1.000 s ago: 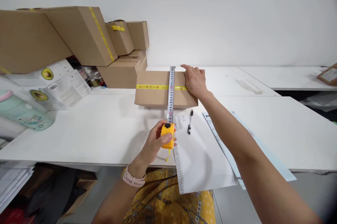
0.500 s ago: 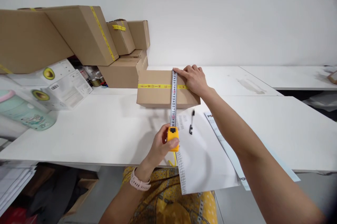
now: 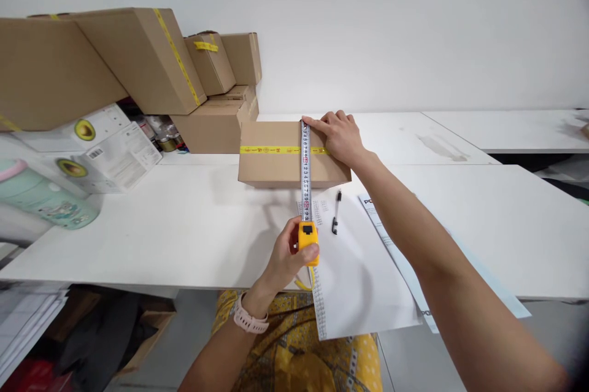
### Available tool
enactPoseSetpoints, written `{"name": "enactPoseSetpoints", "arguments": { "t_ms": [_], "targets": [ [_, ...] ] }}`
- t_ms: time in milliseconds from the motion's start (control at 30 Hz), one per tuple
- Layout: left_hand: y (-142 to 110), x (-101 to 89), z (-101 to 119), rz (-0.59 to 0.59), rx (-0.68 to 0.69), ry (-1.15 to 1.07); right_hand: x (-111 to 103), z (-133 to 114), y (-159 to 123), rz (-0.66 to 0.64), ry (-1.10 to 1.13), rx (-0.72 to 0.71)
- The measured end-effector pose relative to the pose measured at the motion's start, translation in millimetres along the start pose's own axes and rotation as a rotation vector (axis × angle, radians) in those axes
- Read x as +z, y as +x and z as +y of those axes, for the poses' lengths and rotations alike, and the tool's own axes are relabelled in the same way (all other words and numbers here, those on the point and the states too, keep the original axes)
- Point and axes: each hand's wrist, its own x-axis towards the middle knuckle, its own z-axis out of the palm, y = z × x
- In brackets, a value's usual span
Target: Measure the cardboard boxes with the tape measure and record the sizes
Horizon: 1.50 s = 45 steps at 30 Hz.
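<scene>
A small cardboard box [image 3: 271,162] with a yellow tape strip lies on the white table [image 3: 161,226]. My left hand [image 3: 289,254] is closed round a yellow tape measure case [image 3: 308,235] near the table's front edge. Its blade [image 3: 305,171] runs from the case up across the box top to the far edge. My right hand [image 3: 338,137] rests on the box's right part, fingertips pressing the blade's end at the far edge. A black pen [image 3: 335,214] lies on a printed sheet [image 3: 354,269] just in front of the box.
Stacked cardboard boxes [image 3: 115,61] lean at the back left, over white avocado-print boxes [image 3: 92,146] and a teal bottle [image 3: 41,199]. More papers [image 3: 405,257] overhang the front edge at right. Another white table [image 3: 506,128] stands behind right.
The blade's end came down from above the box onto its far edge, under my right fingertips. My left hand drew the case slightly right and toward me.
</scene>
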Motion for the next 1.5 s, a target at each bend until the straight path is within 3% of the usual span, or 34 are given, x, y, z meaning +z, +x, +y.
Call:
{"name": "enactPoseSetpoints", "arguments": {
  "t_ms": [300, 667, 800, 933, 1133, 1300, 1400, 1500],
  "targets": [
    [-1, -1.5, -3, -0.003, 0.000, 0.018, 1, 0, -3, 0.042, 0.011, -0.011],
    [-3, 0.8, -5, 0.017, 0.014, -0.040, -1, -3, -3, -0.003, 0.000, 0.017],
    [-18, 6.3, -4, 0.013, 0.130, -0.152, -4, -8, -6, -0.004, -0.022, 0.095],
    [-38, 11.0, 1, 0.022, 0.240, -0.117, -5, -16, -14, 0.031, -0.037, 0.134],
    [-61, 12.9, -6, -0.007, 0.120, -0.090, 2, -36, -45, 0.148, 0.006, 0.095],
    [-81, 13.3, -20, -0.039, -0.015, -0.087, 24, -59, -84, 0.063, 0.073, 0.012],
    [-91, 10.3, -27, -0.072, -0.073, -0.052, 17, -67, -97, 0.078, 0.201, 0.140],
    [-99, 6.6, -30, -0.108, -0.124, 0.043, -11, -70, -106, 0.093, 0.541, 0.372]
  ]
}}
